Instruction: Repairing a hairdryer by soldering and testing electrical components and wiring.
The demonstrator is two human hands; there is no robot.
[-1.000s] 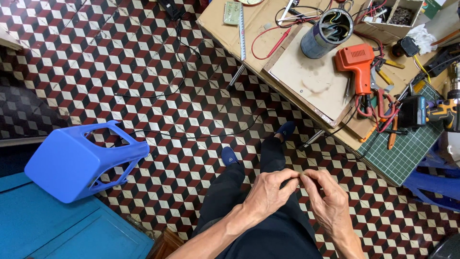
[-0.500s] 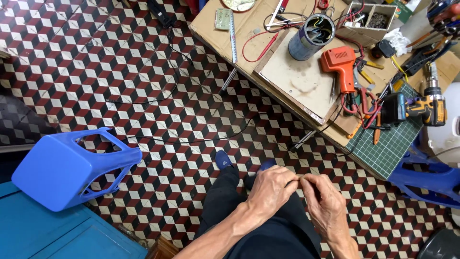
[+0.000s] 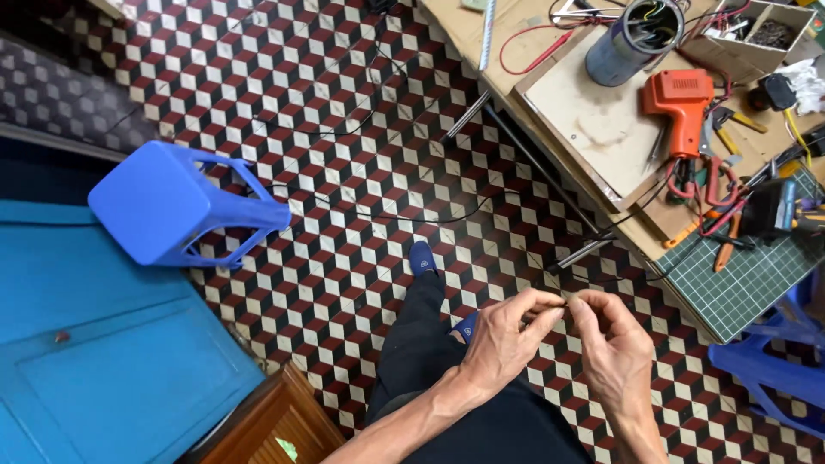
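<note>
- Meanwhile, a very thin wire [image 3: 565, 298], barely discernible, is pinched between the fingertips of the left hand [image 3: 503, 344] and the right hand [image 3: 614, 352], both closed on it above the lap, near the viewer.
- Should either pinch slacken, the wire could be dropped and lost against the busy cube-patterned floor tiles [image 3: 344, 172].
- To the far right, the worktable [image 3: 481, 51] edge, with an orange soldering gun [image 3: 683, 99] and green cutting mat [image 3: 748, 275], is set close by.
- Open floor is left between the blue plastic stool [image 3: 180, 206] and the knees.
</note>
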